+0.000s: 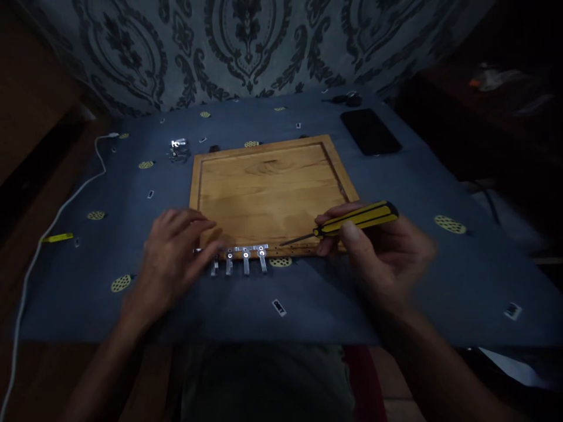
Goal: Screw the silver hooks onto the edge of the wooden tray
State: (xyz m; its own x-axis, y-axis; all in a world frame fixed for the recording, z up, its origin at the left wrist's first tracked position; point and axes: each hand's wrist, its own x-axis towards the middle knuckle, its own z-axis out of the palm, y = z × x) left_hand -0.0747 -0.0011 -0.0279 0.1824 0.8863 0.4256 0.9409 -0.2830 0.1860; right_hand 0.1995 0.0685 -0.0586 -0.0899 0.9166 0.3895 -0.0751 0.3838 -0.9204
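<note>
Smooth wooden board; shiny metal brackets; plastic screwdriver handle, metal shaft; matt tablecloth.

left hand fingers loosely bent, thumb apart; right hand curled in grip

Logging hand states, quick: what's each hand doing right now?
Left hand: open, nothing visibly held, near small silvery metal clips.
Right hand: closed around a slim yellow-and-black screwdriver.

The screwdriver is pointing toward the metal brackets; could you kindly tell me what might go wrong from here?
The screwdriver might slip and scratch the wooden board near its tip. It also points toward the left grip, so a skid could jab it or knock the metal brackets.
</note>
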